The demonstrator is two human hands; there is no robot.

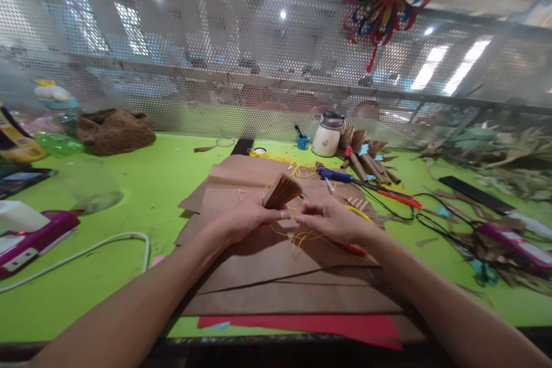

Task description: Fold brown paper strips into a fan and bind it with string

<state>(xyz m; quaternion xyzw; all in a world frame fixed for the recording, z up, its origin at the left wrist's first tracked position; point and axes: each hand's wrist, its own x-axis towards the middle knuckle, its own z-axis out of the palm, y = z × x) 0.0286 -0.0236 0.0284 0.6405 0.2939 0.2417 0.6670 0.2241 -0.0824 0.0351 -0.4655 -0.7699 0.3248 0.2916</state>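
My left hand (pixel 246 217) is closed around a bundle of pleated brown paper (pixel 282 191), whose folded layers fan out at the top. Close beside it, my right hand (pixel 330 218) is closed in a pinch at the fingertips, on what looks like thin yellow string (pixel 297 240). Loops of that string hang below both hands. Under them lie stacked sheets of brown paper (pixel 259 293). Behind my right hand rests a blue glue gun (pixel 334 174), and near it is a tool with orange handles (pixel 401 199).
Rolled brown paper pieces (pixel 366 155) lie beside a white jar (pixel 328 137) at the back. A brown cloth bundle (pixel 115 131) and a clear plastic cup (pixel 92 187) stand left. Purple power strips (pixel 41 241) flank the green table (pixel 150 184); a perforated metal screen (pixel 241 80) rises behind.
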